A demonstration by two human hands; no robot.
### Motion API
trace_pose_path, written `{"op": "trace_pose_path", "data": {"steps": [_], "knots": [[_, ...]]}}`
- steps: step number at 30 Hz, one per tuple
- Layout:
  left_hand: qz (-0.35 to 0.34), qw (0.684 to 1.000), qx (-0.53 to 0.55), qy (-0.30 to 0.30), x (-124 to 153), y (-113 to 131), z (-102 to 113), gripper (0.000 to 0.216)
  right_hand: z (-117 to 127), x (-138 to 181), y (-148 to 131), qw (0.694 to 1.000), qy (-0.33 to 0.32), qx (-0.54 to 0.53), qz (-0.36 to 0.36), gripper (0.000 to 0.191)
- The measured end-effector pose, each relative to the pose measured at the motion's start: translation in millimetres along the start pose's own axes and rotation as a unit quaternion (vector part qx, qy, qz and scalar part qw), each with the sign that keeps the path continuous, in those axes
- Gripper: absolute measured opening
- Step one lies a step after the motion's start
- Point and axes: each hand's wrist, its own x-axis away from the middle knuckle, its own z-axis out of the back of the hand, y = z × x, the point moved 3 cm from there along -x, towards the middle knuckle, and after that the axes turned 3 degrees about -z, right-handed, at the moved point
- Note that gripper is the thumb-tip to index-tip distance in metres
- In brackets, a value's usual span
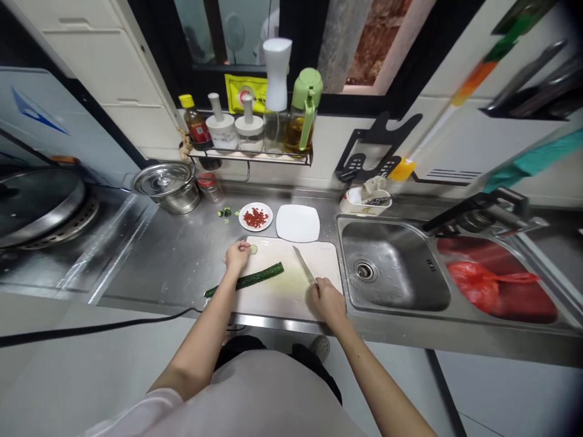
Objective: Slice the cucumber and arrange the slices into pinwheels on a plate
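A white cutting board lies on the steel counter in front of me. A long green cucumber lies across its left part, one end past the board's edge. My left hand rests closed at the board's far left corner, fingers pinched by a cucumber slice. My right hand grips the handle of a knife, its blade pointing away over the board, to the right of the cucumber and apart from it.
Behind the board stand a small plate of chopped red chilli and an empty white square plate. Cucumber ends lie near a steel pot. A sink adjoins on the right, with a red bag beyond. A bottle shelf lines the wall.
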Motion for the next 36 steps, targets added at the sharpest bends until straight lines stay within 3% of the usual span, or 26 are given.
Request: {"op": "trace_pose_path", "data": {"steps": [3, 9, 18, 27, 30, 33, 36], "knots": [[0.05, 0.998, 0.016, 0.038, -7.7, 2.1, 1.8, 0.016, 3.3, -1.5, -3.4, 1.0, -0.005, -0.02, -0.003, 0.027], [0.007, 0.999, -0.039, 0.011, -25.2, 17.4, -1.2, 0.017, 3.6, -5.9, -6.7, 0.999, -0.009, -0.031, -0.009, 0.025], [-0.044, 0.988, -0.143, 0.025, -30.7, 20.6, -4.2, 0.024, 2.8, -6.2, -9.0, 0.998, -0.042, -0.044, -0.013, 0.022], [-0.096, 0.978, -0.168, 0.08, -20.2, 22.5, -0.5, 0.021, 6.4, -6.5, -15.0, 0.998, -0.05, -0.04, -0.011, 0.022], [-0.158, 0.975, -0.112, 0.107, 5.6, 23.6, -4.4, 0.021, 5.8, -8.6, -17.6, 0.997, -0.053, -0.047, -0.005, 0.022], [-0.312, 0.948, -0.05, 0.046, 43.7, 27.1, -20.5, 0.021, 1.9, -11.6, -20.7, 0.995, -0.069, -0.067, 0.006, 0.021], [-0.412, 0.91, -0.044, 0.001, 75.0, 28.3, -36.0, 0.023, -2.6, -12.1, -25.5, 0.993, -0.087, -0.076, 0.02, 0.024]]}}
